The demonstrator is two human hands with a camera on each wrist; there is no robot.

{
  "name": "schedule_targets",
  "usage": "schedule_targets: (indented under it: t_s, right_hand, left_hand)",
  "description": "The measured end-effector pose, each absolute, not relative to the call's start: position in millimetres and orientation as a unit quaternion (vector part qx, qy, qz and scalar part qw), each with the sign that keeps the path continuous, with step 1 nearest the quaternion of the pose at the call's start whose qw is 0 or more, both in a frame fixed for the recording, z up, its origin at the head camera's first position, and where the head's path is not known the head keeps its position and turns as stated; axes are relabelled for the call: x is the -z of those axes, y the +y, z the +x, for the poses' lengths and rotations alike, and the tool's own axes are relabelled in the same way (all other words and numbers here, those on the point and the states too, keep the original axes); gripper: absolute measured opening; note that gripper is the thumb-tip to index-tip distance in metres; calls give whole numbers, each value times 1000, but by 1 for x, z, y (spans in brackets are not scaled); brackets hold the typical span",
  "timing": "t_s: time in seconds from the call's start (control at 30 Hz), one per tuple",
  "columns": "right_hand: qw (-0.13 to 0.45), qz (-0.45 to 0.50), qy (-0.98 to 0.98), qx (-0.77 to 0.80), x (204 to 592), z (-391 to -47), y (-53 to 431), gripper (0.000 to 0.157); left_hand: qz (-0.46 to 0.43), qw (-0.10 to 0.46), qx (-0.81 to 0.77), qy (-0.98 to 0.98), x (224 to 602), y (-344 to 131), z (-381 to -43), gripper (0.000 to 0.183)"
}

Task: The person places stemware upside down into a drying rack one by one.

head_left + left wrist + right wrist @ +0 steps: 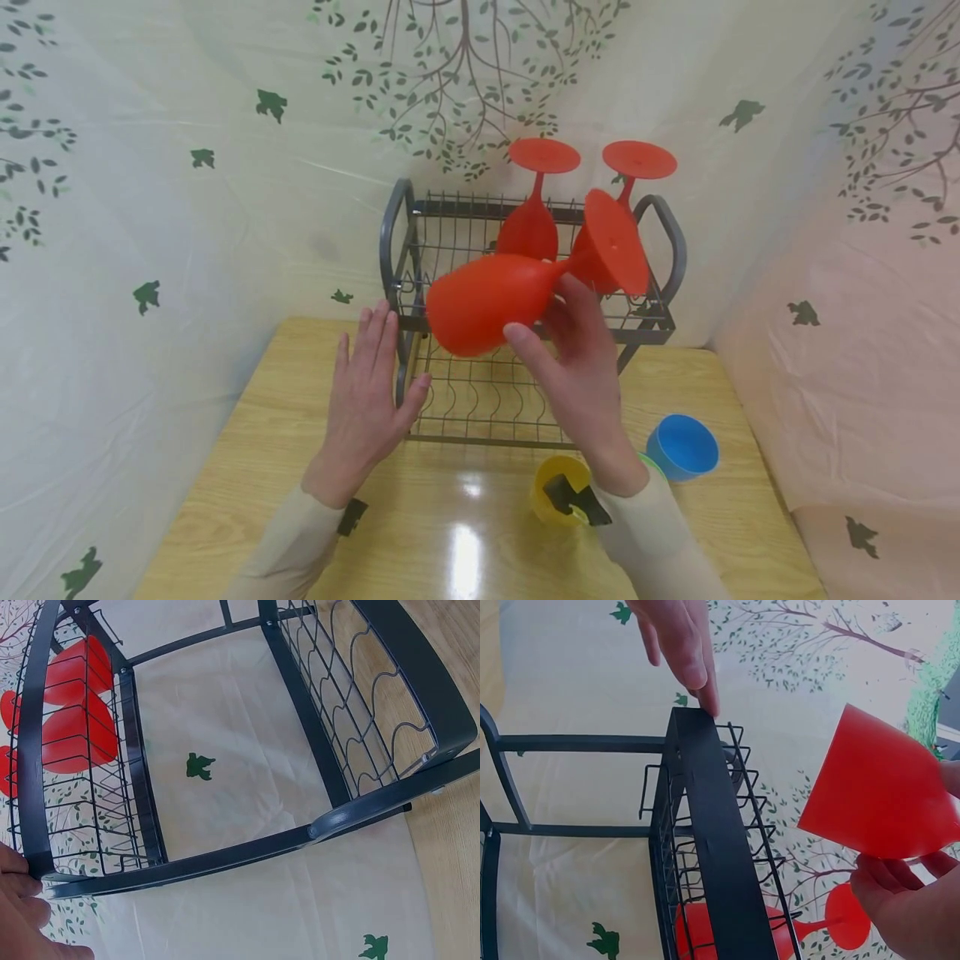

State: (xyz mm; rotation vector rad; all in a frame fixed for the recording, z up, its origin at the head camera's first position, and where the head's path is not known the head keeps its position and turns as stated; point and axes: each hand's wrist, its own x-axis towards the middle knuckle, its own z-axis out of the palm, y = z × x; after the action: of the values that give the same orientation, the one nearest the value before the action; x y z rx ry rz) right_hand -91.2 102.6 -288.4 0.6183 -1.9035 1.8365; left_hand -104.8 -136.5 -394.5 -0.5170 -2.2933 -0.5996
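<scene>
My right hand point(585, 383) holds a red plastic wine goblet point(487, 304) tilted on its side above the upper shelf of a dark metal dish rack point(645, 336). Its bowl points left and its round foot points right. Two more red goblets, one on the left point(527, 229) and one on the right point(639, 158), stand upside down on that shelf, feet up. With fingers straight, my left hand point(360, 408) rests against the rack's left side; in the right wrist view, the left fingertips point(709, 697) touch the end of the upper shelf.
The rack's lower wire shelf point(487, 400) sits over the wooden table point(247, 467). On the table at the front right are a yellow cup point(542, 500), a blue cup point(682, 450) and a green rim point(654, 468) partly behind my right sleeve. A printed sheet point(187, 250) hangs behind and around the table.
</scene>
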Motion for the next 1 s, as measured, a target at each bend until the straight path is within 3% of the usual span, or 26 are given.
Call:
schedule_targets:
  t_s: [1.0]
  right_hand:
    - [228,216,-696,-646,264,-146,79,65]
  left_hand:
    - [-204,354,224,-885,395,-137,-106,84]
